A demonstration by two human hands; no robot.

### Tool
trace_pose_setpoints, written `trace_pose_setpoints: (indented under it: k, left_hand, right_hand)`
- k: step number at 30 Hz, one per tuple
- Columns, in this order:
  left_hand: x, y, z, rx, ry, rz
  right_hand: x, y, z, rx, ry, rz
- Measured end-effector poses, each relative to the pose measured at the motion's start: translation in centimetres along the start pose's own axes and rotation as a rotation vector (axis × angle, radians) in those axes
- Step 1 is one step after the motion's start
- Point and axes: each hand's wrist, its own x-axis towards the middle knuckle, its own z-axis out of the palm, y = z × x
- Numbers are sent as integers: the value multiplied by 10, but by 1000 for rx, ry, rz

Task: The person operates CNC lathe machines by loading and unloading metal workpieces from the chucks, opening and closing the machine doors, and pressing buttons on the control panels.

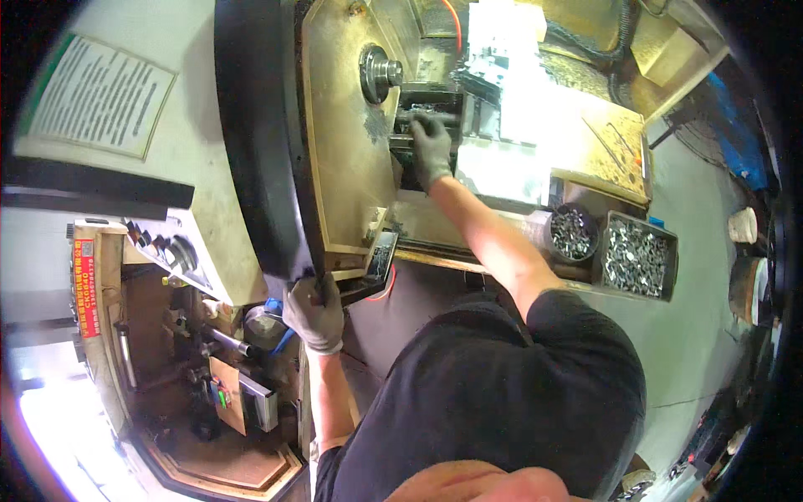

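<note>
My left hand [314, 316], in a grey glove, is closed at the lower end of a long black machine cover [259, 134]; its fingertips are partly hidden. My right hand [432, 149], also gloved, reaches forward into the machine bay, its thumb and fingers bent together. Whatever they may hold is too small to make out. Just beneath those fingers lies a dark, chip-strewn trough [431, 105]. To the left of this hand, a round metal spindle chuck [381, 74] sticks out from the stained machine wall [347, 142]. On its right stands a brightly lit metal slide [502, 163].
A round tub [573, 233] and a rectangular bin [636, 255], both full of small metal parts, sit beside my right forearm. A narrow tray [381, 258] is near my left hand. Thin rods [611, 142] lie on the right ledge. Another open machine [209, 402] stands at left.
</note>
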Motion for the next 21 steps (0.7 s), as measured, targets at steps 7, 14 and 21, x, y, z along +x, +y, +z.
trace_pose_setpoints:
  k: [7,14,21]
  left_hand:
    - [4,-12,-3,87,53,42]
    - [-2,-22,2,120,79,28]
    - [-5,-23,3,157,114,46]
  right_hand:
    - [108,7,21,-153,282,-131]
    - [115,69,35,-412,-179,73]
    - [115,77,36,-79,5,148]
